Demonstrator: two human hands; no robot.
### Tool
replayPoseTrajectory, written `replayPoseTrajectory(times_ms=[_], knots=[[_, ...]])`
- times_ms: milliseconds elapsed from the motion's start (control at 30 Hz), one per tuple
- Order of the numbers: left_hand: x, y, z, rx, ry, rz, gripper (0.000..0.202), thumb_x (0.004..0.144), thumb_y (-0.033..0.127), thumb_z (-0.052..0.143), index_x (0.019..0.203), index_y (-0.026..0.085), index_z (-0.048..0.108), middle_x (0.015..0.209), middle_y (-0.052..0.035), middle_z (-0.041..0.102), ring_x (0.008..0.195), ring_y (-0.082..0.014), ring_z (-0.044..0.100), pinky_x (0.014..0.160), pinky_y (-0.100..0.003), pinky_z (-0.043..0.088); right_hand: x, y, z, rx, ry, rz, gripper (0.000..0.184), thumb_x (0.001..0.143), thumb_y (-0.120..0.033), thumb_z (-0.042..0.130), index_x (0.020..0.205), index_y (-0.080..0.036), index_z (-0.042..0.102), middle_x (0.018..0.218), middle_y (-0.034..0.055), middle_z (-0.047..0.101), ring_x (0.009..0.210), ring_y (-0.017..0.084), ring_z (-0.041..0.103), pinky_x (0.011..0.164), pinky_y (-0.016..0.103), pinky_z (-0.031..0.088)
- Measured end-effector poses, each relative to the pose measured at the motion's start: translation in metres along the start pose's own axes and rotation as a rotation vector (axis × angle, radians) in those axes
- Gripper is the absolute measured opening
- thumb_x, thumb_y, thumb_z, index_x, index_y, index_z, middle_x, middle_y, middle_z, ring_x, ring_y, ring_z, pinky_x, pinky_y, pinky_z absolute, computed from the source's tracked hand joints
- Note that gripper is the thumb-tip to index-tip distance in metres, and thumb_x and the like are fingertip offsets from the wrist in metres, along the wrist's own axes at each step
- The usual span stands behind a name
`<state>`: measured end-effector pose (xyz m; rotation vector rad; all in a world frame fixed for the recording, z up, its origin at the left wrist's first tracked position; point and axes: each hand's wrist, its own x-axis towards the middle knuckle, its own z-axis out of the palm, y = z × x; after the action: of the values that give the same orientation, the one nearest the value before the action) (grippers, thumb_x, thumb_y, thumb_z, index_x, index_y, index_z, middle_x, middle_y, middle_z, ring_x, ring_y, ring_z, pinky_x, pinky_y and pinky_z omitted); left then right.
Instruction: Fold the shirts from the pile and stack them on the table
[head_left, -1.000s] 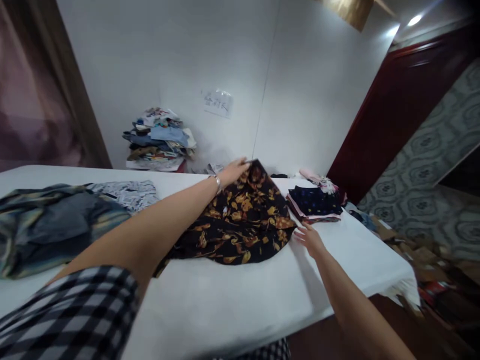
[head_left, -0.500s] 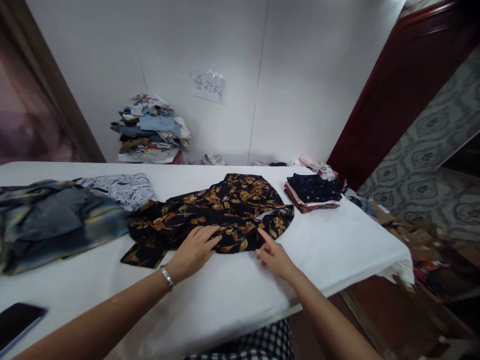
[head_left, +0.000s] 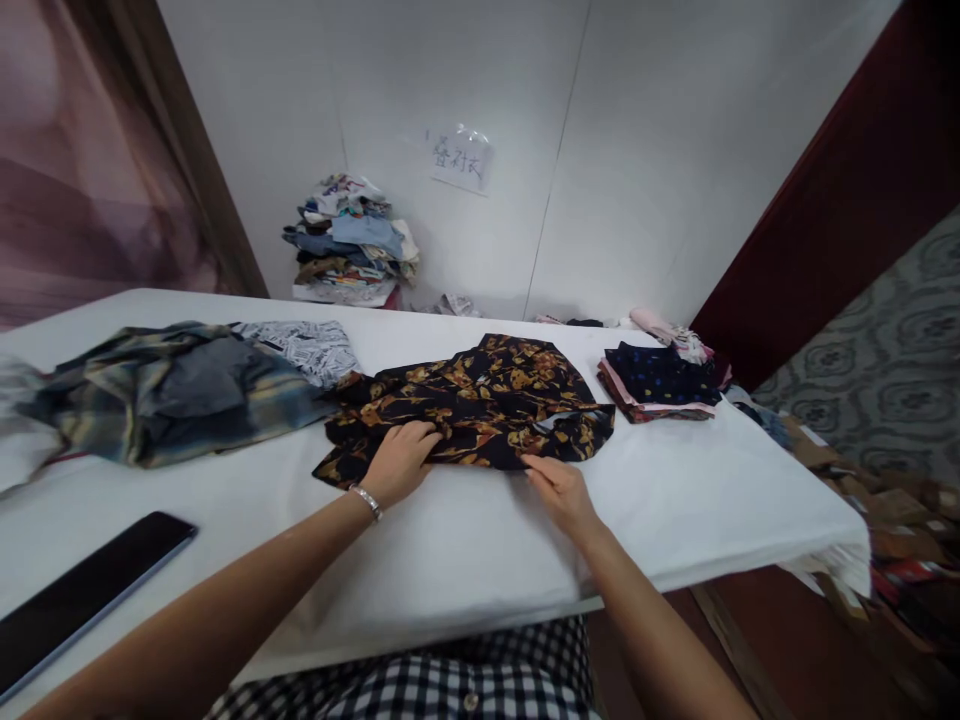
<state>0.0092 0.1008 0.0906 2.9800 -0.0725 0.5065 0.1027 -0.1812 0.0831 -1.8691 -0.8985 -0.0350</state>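
Observation:
A black shirt with golden-brown flowers [head_left: 487, 400] lies crumpled in the middle of the white table [head_left: 465, 560]. My left hand [head_left: 401, 462], with a silver bracelet on the wrist, rests on the shirt's near left part, its fingers curled into the cloth. My right hand [head_left: 561, 492] is at the shirt's near hem, with its fingertips closed together on the edge of the fabric. The two hands are about a hand's width apart along the near side of the shirt.
A folded stack of dark and pink clothes [head_left: 658, 384] sits right of the shirt. A blue plaid heap [head_left: 172, 385] and a white printed garment [head_left: 309, 346] lie left. A dark phone [head_left: 82, 592] lies near left. A clothes pile [head_left: 352, 240] stands by the wall.
My left hand came back from the shirt's far edge to its near side. Both hands then went from lying flat to curling on the fabric. The view shifted left.

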Motion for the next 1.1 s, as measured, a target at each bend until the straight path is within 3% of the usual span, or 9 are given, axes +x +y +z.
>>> replayPoseTrajectory(times_ms=[133,233,300,467,633,733,900,1000,1100], knots=[[0.002,0.004,-0.027,-0.031,0.056,0.004,0.036,0.071,0.007,0.048,0.099,0.020,0.067,0.109,-0.0091,0.067,0.107,-0.0267,0.057,0.094,-0.045,0.040,-0.008,0.005,-0.018,0.293,0.195,0.172,0.020,0.076,-0.033,0.064,0.093,-0.028,0.074,0.077,0.0021,0.071,0.055,0.016,0.058,0.056,0.032,0.049],[-0.003,0.031,-0.055,-0.101,0.110,0.066,0.036,0.073,0.011,0.048,0.103,0.022,0.066,0.097,-0.0065,0.070,0.093,-0.0236,0.061,0.087,-0.041,0.044,-0.019,0.006,-0.033,0.471,0.406,0.358,0.026,0.072,-0.037,0.069,0.095,-0.024,0.072,0.067,0.0015,0.068,0.057,0.017,0.059,0.052,0.029,0.046],[-0.004,0.055,-0.064,-0.172,0.048,0.109,0.036,0.074,0.012,0.048,0.103,0.025,0.066,0.093,-0.0035,0.071,0.086,-0.0216,0.063,0.080,-0.037,0.046,-0.027,0.001,-0.036,0.619,0.417,0.479,0.039,0.070,-0.040,0.071,0.105,-0.023,0.068,0.076,0.0022,0.070,0.064,0.018,0.063,0.053,0.028,0.048],[0.015,0.117,-0.036,-0.430,-0.090,0.105,0.033,0.077,0.014,0.044,0.098,0.027,0.066,0.099,-0.0027,0.072,0.090,-0.0217,0.066,0.079,-0.036,0.051,-0.038,-0.030,-0.013,0.953,0.133,0.572,0.071,0.075,-0.050,0.066,0.139,-0.037,0.038,0.125,0.0033,0.060,0.094,0.021,0.065,0.065,0.031,0.054],[0.036,0.151,-0.017,-0.690,-0.174,0.244,0.047,0.074,0.021,0.056,0.119,0.036,0.059,0.119,-0.0031,0.066,0.109,-0.0223,0.061,0.096,-0.034,0.049,-0.027,-0.035,-0.015,0.891,0.285,0.607,0.047,0.063,-0.029,0.076,0.109,-0.025,0.065,0.097,0.0020,0.071,0.085,0.018,0.066,0.074,0.028,0.052],[0.037,0.128,-0.026,-0.751,-0.122,0.238,0.048,0.082,0.037,0.053,0.130,0.035,0.050,0.129,-0.0031,0.060,0.117,-0.0219,0.057,0.102,-0.036,0.046,-0.022,-0.024,-0.058,0.894,0.453,0.570,0.032,0.059,-0.022,0.074,0.090,-0.023,0.069,0.084,-0.0002,0.073,0.072,0.015,0.066,0.065,0.025,0.051],[0.024,0.029,-0.028,-0.257,-0.009,0.034,0.043,0.083,0.036,0.051,0.122,0.018,0.056,0.131,-0.0131,0.056,0.121,-0.0274,0.051,0.105,-0.044,0.039,-0.027,0.000,-0.126,0.874,0.724,0.490,0.029,0.057,-0.019,0.070,0.085,-0.024,0.068,0.079,-0.0036,0.073,0.069,0.013,0.065,0.063,0.022,0.051],[0.011,-0.014,-0.018,-0.038,-0.055,-0.176,0.055,0.080,0.039,0.054,0.130,0.016,0.050,0.136,-0.0175,0.051,0.122,-0.0335,0.050,0.101,-0.050,0.039,-0.032,0.011,-0.129,0.826,0.652,0.619,0.038,0.056,-0.019,0.073,0.094,-0.022,0.068,0.083,0.0008,0.074,0.070,0.017,0.068,0.065,0.027,0.053],[0.002,-0.020,-0.007,0.000,-0.109,-0.209,0.063,0.080,0.043,0.052,0.136,0.015,0.043,0.137,-0.0180,0.049,0.120,-0.0344,0.051,0.097,-0.049,0.041,-0.033,0.015,-0.117,0.801,0.592,0.671,0.042,0.056,-0.022,0.076,0.097,-0.021,0.068,0.084,0.0027,0.074,0.070,0.018,0.068,0.065,0.029,0.053]])
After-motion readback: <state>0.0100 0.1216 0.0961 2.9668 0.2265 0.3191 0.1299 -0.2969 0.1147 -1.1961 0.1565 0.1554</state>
